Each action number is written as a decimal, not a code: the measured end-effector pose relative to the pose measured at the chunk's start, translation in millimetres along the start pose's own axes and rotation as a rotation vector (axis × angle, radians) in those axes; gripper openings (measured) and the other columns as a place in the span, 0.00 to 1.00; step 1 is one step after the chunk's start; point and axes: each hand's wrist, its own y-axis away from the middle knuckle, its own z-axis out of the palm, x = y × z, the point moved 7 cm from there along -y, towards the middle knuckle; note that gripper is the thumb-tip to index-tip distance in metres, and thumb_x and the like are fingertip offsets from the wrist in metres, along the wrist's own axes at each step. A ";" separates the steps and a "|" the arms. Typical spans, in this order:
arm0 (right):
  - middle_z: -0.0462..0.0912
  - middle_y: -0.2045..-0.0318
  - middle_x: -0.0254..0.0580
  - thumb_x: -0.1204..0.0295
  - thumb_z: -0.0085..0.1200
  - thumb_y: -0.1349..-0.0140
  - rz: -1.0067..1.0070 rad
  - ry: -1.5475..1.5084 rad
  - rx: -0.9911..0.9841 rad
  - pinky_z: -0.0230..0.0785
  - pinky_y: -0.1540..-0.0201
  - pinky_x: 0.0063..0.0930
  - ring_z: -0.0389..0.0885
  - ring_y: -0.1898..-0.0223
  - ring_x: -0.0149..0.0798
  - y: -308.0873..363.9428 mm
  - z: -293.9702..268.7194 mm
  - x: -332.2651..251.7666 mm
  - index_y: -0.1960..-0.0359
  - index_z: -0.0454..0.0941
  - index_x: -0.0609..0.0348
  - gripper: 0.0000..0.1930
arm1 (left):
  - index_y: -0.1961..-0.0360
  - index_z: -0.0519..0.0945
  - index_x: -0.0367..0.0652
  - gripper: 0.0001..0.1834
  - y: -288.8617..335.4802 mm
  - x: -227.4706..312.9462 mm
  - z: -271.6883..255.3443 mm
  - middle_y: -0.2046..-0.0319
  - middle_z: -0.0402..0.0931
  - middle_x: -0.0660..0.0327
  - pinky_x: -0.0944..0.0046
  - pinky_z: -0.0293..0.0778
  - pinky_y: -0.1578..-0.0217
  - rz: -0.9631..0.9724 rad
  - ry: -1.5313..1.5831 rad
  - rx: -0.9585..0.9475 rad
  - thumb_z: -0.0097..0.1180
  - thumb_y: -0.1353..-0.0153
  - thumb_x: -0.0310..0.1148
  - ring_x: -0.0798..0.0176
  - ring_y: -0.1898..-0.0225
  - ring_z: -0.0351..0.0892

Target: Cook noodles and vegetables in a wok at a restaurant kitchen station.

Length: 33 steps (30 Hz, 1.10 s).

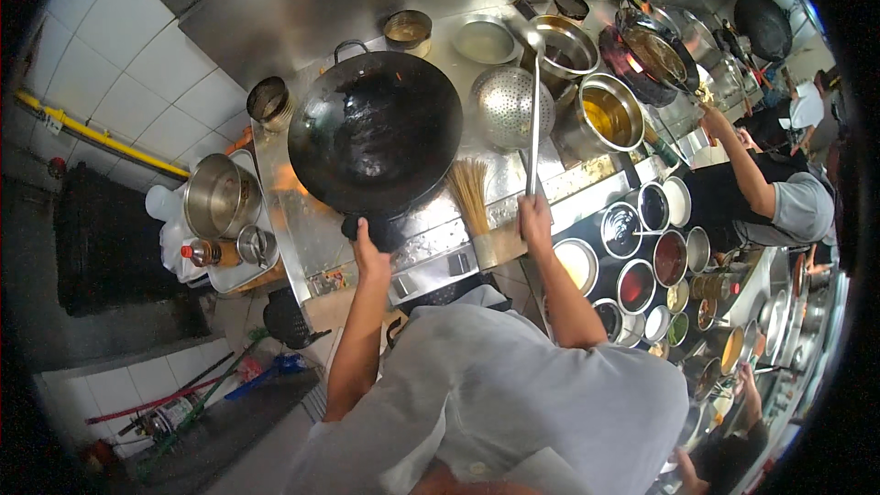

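A large black wok sits on the steel range in front of me, its inside dark and shiny. My left hand is closed on a black cloth at the wok's near edge, where the grip under it is hidden. With my right hand I grip the long handle of a metal ladle, which points away from me, its head over a steel pot. Between my hands stands a bamboo wok brush. Left of the ladle's handle, a perforated strainer lies on the range.
A pot of yellow oil stands to the right. Several sauce containers fill the near right. At the left are a steel pot and a red-capped bottle. Rightward, a co-worker's arm reaches toward another wok.
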 end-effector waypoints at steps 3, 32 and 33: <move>0.69 0.85 0.33 0.67 0.51 0.35 -0.116 -0.049 0.003 0.61 0.87 0.25 0.68 0.88 0.28 -93.7 12.2 -79.1 0.67 0.68 0.61 0.10 | 0.51 0.76 0.43 0.18 10.2 6.8 -26.5 0.59 0.79 0.61 0.55 0.77 0.63 0.032 -0.028 -0.083 0.58 0.42 0.36 0.60 0.60 0.80; 0.72 0.85 0.37 0.76 0.43 0.39 0.248 0.120 -0.410 0.65 0.86 0.29 0.69 0.88 0.34 -309.2 60.3 -54.3 0.78 0.69 0.60 0.09 | 0.40 0.68 0.36 0.30 125.5 20.1 -133.8 0.55 0.80 0.46 0.61 0.80 0.68 -0.023 -0.033 -0.098 0.55 0.47 0.29 0.54 0.65 0.84; 0.70 0.85 0.35 0.76 0.42 0.38 0.628 -0.547 -0.540 0.66 0.86 0.25 0.69 0.88 0.31 -300.5 74.9 -54.9 0.79 0.67 0.59 0.10 | 0.40 0.68 0.36 0.30 126.6 19.2 -134.7 0.55 0.80 0.46 0.61 0.80 0.68 -0.020 -0.025 -0.089 0.55 0.47 0.29 0.54 0.65 0.84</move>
